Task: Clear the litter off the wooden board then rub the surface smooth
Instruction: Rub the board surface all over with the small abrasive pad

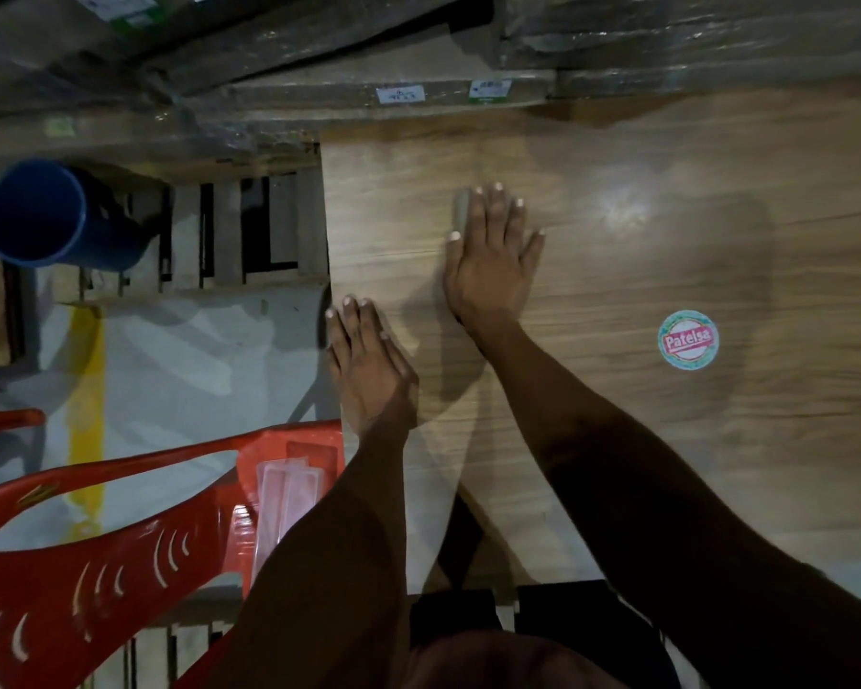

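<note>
Two hands lie on the wooden board [617, 271], and only the head view is available for this inspection.

Head view: the board occupies the centre and right of the frame, resting on stacked material I cannot fully make out. No loose litter shows on its surface; the only item there is a round red-and-green sticker [688, 341] toward the right, apparently stuck down. The right hand [490, 256] is laid flat with fingers spread, pressing a small grey piece [461, 211] against the board; only a strip of it shows past the fingers, and I judge it an abrasive pad or paper, though that cannot be confirmed. The left hand [369, 360] rests palm-down with fingers straight and close together at the board's left edge, apparently steadying it.

Off the board: a blue bucket [36, 216] to the left, and a red plastic chair [120, 539] at lower left carrying a clear plastic packet [289, 494].

Assessment: clearing appears complete; rubbing is the step in hand. The next move calls for even pressure in strokes along the grain, working rightward, with the left hand holding the board against sliding. The sticker would obstruct the rubbing if left on.
</note>
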`<state>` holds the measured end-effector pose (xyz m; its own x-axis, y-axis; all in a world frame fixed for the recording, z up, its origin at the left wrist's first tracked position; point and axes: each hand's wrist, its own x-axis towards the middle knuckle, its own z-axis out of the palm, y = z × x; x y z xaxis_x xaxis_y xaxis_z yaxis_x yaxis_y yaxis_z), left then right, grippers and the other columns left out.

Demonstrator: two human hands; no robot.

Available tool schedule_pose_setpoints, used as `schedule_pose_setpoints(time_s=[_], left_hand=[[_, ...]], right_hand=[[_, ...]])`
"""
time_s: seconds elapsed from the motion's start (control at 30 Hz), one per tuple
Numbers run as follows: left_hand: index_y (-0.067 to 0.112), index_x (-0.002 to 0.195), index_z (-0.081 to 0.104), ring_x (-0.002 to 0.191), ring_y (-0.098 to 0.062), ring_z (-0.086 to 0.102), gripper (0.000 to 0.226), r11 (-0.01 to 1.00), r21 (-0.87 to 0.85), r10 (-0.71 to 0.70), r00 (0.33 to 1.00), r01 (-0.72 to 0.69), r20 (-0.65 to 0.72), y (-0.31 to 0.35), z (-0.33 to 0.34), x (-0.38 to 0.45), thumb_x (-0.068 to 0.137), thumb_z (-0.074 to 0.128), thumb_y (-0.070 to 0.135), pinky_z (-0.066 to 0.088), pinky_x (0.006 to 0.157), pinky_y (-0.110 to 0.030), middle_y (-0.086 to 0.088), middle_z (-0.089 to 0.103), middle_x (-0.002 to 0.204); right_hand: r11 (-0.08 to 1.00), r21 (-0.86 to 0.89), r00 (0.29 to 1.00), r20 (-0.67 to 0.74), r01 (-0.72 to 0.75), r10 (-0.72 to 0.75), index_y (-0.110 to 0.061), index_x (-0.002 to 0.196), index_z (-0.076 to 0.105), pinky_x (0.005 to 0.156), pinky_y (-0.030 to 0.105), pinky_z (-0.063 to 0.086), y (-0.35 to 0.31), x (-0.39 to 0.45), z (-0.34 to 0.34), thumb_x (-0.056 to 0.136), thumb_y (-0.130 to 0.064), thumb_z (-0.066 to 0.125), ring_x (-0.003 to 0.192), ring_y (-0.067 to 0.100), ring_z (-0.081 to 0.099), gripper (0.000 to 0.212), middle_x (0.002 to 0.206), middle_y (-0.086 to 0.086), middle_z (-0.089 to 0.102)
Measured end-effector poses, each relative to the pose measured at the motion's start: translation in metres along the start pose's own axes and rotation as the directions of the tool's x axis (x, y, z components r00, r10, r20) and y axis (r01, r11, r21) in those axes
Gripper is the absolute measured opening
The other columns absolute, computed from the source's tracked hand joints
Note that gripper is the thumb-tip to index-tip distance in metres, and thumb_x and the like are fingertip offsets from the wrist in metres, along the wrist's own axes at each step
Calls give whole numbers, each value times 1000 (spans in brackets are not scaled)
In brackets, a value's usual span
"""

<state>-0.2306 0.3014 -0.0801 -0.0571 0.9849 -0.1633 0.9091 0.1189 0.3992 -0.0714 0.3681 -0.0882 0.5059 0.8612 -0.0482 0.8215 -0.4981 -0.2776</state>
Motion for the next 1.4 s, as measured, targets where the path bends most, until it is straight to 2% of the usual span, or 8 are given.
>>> schedule_pose_setpoints(time_s=[0.07, 0.23, 0.47, 0.63, 0.87, 1.03, 1.1, 1.4], left_hand=[[19, 160, 28, 158, -24, 6, 56, 1000, 3, 3, 1000, -3, -9, -1, -1, -1, 105, 26, 27, 21, 124, -53, -2, 20, 170], [17, 160, 28, 158, -28, 8, 56, 1000, -5, -14, 1000, 14, 4, -3, -1, 0, 105, 27, 28, 22, 123, -55, -4, 21, 169], [17, 159, 27, 158, -27, 7, 53, 1000, -9, -7, 1000, 7, 1, -2, -1, -2, 107, 27, 27, 19, 125, -50, -4, 21, 169], [14, 158, 31, 157, -28, 12, 52, 1000, -27, -14, 999, 13, -30, 0, -1, -2, 107, 29, 24, 22, 124, -50, -4, 25, 168], [15, 159, 28, 158, -29, 10, 57, 1000, -10, 3, 1000, -3, -5, 0, -4, -3, 104, 23, 30, 20, 125, -51, -6, 23, 169], [12, 160, 26, 158, -30, 7, 76, 999, -34, 8, 1000, -7, 27, 6, -15, -5, 94, 7, 45, 17, 126, -52, -7, 18, 170], [11, 160, 26, 158, -31, 7, 76, 999, -44, 6, 1000, -5, 28, 6, -15, -4, 93, 8, 42, 17, 126, -52, -8, 19, 170], [12, 160, 25, 158, -31, 7, 60, 1000, -1, 15, 1000, -15, 5, -3, -2, -5, 100, 33, 13, 22, 124, -50, -5, 18, 170]], right_hand=[[999, 15, 999, 6, -45, 45, -24, 165, 18, 124, 62, 9, -16, -18, 3, 106, -44, 26, 159, 33, 12, 62, 173, 5, 12], [874, -43, 870, 132, 483, -475, -25, 162, 26, 123, 62, 16, -13, -47, 3, 105, -41, 37, 158, 32, 16, 60, 171, 4, 21], [999, 42, 998, 47, 33, -35, -24, 164, 20, 125, 60, 7, -13, -39, 2, 106, -41, 29, 159, 32, 9, 62, 173, 2, 12], [849, -25, 839, 167, 528, -517, -24, 163, 24, 123, 61, 18, 7, -54, -1, 105, -40, 32, 158, 31, 15, 60, 172, 4, 18], [999, -4, 993, 110, 41, -40, -21, 165, 12, 124, 62, 9, 19, -68, -7, 108, -43, 24, 160, 33, 8, 63, 174, 6, 8], [908, -45, 890, 226, 417, -397, -23, 164, 15, 122, 66, 11, 5, -108, 0, 105, -40, 33, 159, 33, 8, 63, 173, 5, 9], [892, -40, 873, 231, 449, -429, -24, 163, 16, 123, 64, 12, 9, -109, -2, 106, -40, 32, 159, 31, 9, 62, 173, 4, 10], [992, -8, 979, 165, 124, -121, -20, 165, 12, 126, 60, 8, 20, -109, -10, 107, -40, 24, 159, 36, 7, 62, 173, 9, 7]])
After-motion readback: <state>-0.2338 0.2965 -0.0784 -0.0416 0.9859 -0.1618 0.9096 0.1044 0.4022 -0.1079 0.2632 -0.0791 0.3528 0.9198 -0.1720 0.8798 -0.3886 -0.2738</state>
